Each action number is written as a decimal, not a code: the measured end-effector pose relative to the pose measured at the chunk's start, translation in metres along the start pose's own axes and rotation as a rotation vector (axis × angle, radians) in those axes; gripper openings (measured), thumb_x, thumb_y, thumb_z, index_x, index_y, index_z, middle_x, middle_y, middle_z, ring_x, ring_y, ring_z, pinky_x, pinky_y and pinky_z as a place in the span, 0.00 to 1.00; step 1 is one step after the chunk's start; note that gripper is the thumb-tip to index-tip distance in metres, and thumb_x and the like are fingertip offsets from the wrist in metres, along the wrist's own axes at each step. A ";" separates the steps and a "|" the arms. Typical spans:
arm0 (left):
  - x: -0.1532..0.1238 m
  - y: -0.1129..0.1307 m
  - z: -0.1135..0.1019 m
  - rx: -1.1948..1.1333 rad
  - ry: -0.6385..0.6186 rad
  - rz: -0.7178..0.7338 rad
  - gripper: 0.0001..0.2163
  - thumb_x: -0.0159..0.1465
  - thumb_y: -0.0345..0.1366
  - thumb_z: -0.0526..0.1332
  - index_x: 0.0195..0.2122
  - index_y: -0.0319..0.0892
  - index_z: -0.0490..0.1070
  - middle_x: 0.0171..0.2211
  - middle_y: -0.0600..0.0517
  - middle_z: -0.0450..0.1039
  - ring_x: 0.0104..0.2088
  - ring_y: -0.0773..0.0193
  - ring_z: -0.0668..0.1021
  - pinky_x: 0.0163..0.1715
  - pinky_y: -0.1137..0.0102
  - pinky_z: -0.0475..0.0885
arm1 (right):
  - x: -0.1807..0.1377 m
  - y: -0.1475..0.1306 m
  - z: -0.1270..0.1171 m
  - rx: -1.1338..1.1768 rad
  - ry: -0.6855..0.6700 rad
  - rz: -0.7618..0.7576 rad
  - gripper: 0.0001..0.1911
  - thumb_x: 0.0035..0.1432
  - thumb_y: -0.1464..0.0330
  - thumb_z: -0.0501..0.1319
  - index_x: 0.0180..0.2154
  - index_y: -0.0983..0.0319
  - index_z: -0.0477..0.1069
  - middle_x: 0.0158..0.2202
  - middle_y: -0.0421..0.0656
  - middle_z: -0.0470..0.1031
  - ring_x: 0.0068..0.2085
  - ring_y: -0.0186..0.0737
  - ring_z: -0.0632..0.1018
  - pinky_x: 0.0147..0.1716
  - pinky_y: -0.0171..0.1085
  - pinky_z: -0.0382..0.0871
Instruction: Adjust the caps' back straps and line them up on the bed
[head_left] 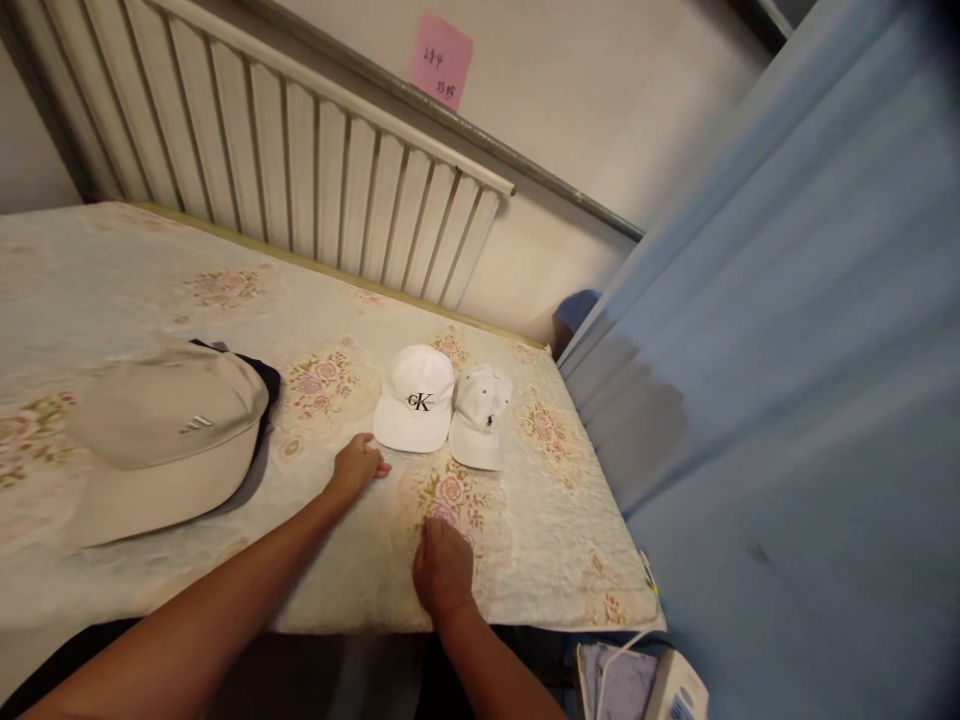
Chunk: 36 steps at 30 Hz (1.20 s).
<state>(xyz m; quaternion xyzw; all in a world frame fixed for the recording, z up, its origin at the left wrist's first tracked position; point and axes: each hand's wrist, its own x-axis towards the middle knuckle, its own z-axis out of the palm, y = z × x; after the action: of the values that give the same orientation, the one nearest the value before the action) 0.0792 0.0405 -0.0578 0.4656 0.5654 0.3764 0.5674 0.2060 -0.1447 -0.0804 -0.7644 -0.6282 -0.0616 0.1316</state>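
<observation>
A white cap [420, 385] with black CK lettering lies on the flowered quilt, its brim pointing at me. Right beside it, a smaller white cap [482, 415] bears a little dark emblem. My left hand [360, 467] is at the left corner of the lettered cap's brim, fingers loosely curled and somewhat apart, holding nothing visible; I cannot tell whether it touches the brim. Lower down, my right hand [444, 568] rests as a closed fist over the quilt, with nothing showing from it. To the left, a beige cap [180, 430] with a striped logo overlaps a dark cap [266, 385].
The flowered quilt [322, 300] covers a bed against a wall with a white radiator [300, 150]. A pink note [441, 60] hangs above. Blue curtains [765, 380] line the right side. A white box [679, 688] and a cable [626, 645] are below the near right corner.
</observation>
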 end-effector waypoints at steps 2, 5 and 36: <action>-0.010 -0.007 -0.007 0.039 -0.006 0.035 0.22 0.54 0.26 0.60 0.52 0.35 0.66 0.23 0.50 0.75 0.25 0.58 0.81 0.27 0.70 0.75 | 0.000 0.000 0.001 -0.003 0.010 -0.006 0.07 0.58 0.75 0.54 0.34 0.60 0.68 0.30 0.42 0.75 0.32 0.40 0.76 0.30 0.36 0.59; -0.027 -0.020 -0.020 0.104 -0.023 0.099 0.13 0.55 0.28 0.58 0.43 0.39 0.69 0.21 0.52 0.75 0.24 0.60 0.80 0.28 0.69 0.74 | -0.001 0.001 0.004 -0.014 0.038 -0.013 0.07 0.58 0.75 0.54 0.33 0.60 0.68 0.30 0.41 0.75 0.32 0.40 0.76 0.30 0.36 0.58; -0.134 -0.091 -0.137 -0.049 -0.077 0.132 0.16 0.51 0.46 0.62 0.37 0.41 0.67 0.27 0.52 0.75 0.27 0.58 0.80 0.31 0.63 0.75 | -0.006 0.006 0.016 -0.077 0.168 0.011 0.07 0.60 0.75 0.53 0.34 0.60 0.69 0.31 0.43 0.76 0.32 0.38 0.74 0.31 0.36 0.56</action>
<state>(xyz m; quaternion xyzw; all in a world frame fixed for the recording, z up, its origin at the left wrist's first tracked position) -0.0760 -0.0995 -0.0956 0.5018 0.5019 0.4088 0.5738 0.2091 -0.1470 -0.0977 -0.7646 -0.6077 -0.1488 0.1547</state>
